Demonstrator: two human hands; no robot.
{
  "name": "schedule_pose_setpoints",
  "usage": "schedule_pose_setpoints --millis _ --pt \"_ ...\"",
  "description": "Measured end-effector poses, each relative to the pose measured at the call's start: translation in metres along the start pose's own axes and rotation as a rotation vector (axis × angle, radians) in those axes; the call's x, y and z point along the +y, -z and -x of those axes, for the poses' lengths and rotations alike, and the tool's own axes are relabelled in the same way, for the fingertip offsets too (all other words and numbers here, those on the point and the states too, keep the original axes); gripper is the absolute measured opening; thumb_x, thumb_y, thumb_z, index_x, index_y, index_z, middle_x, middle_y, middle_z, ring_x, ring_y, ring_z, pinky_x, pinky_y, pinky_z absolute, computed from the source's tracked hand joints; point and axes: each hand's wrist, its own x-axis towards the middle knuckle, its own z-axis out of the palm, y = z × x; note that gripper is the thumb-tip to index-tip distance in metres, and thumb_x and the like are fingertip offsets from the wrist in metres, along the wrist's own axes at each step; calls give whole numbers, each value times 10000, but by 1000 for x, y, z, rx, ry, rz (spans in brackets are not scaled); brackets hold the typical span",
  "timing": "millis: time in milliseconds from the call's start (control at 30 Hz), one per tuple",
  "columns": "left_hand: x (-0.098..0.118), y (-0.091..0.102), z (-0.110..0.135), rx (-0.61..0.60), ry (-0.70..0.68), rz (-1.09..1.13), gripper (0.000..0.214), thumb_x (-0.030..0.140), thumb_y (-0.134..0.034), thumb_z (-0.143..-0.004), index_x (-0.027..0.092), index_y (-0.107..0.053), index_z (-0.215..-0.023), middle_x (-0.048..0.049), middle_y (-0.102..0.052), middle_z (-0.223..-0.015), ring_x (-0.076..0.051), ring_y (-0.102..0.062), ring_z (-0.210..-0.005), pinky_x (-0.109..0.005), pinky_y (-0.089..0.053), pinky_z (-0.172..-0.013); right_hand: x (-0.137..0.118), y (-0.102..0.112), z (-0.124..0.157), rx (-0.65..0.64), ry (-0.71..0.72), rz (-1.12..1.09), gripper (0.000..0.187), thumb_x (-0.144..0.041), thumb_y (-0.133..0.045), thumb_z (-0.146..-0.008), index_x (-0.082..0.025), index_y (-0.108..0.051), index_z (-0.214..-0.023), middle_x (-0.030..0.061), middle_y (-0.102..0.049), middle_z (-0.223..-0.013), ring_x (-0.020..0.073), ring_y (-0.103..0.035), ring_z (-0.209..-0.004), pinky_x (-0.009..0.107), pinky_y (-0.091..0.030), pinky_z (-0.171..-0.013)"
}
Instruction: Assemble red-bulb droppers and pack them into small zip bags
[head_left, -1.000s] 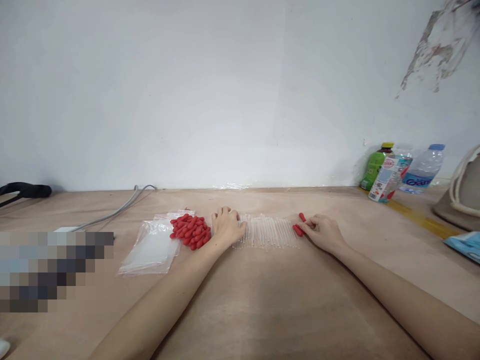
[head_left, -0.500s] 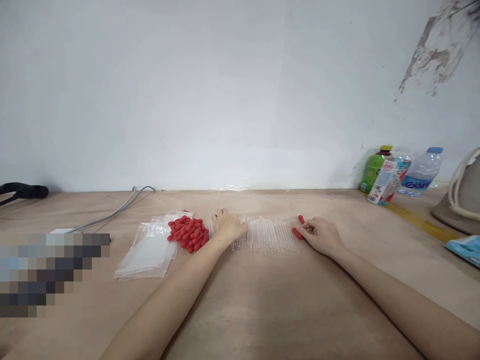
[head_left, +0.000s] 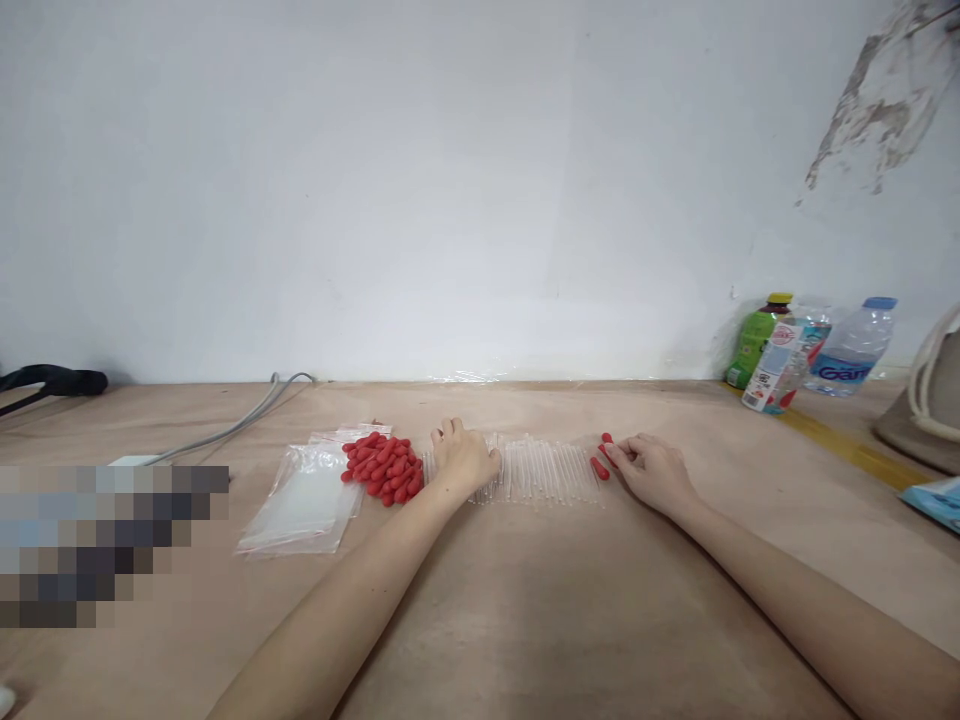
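Note:
A row of thin clear tubes (head_left: 551,470), like dropper pipettes, lies side by side on the table in front of me. My left hand (head_left: 463,462) rests over the left part of this row, thumb apart from the bent fingers; what lies beneath the palm is hidden. At the row's right end, my right hand (head_left: 654,472) pinches a red rubber bulb (head_left: 609,456) between thumb and fingers. Two more bulbs lie close by: one red bulb (head_left: 600,469) nearer me and another farther back. A heap of red rubber bulbs (head_left: 384,468) sits left of my left hand.
Clear zip bags (head_left: 304,500) lie partly beneath the heap. A grey cable (head_left: 244,422) runs along the back left. Several bottles (head_left: 780,360) stand by the wall at right, near yellow tape (head_left: 847,450), a blue packet (head_left: 934,500) and a bag (head_left: 919,400).
My right hand has drawn slightly back from the nearer red bulb, which now lies free; a third bulb shows at its fingertips. My left hand stays over the tubes. The view has shifted slightly.

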Motion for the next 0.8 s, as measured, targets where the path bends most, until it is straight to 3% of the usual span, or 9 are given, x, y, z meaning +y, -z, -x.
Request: schedule_pose_setpoints --millis 233,567,700,800 --pt "1 2 0 -40 22 70 322 396 -485 -693 139 -674 -653 -184 -574 -916 -338 -457 -946 -439 -333 -773 2 -2 0 63 -4 -47 364 -458 -348 -818 -199 -582 -718 55 -620 -771 206 -541 -775 313 -347 -668" --pt "-12 14 -6 14 14 112 246 302 -474 -701 147 -626 -585 -163 -607 -850 -336 -479 -936 -432 -366 -747 -1 -1 3 88 86 -148 315 -445 -381 -818 -205 -582 -779 45 -646 -828 195 -556 -774 346 -359 -757" --pt "-23 25 -8 -2 0 194 263 275 -440 -736 148 -576 -551 -131 -611 -748 -283 -536 -836 -359 -401 -669 2 -3 2 128 117 -127 298 -405 -396 -821 -203 -598 -906 60 -628 -874 205 -542 -830 361 -364 -770" --pt "-31 32 2 13 -67 286 275 299 -360 -817 159 -562 -694 -72 -608 -761 -196 -553 -742 -290 -413 -628 -2 0 3 182 145 -135 287 -362 -388 -834 -206 -603 -942 69 -598 -845 206 -532 -826 365 -376 -765"
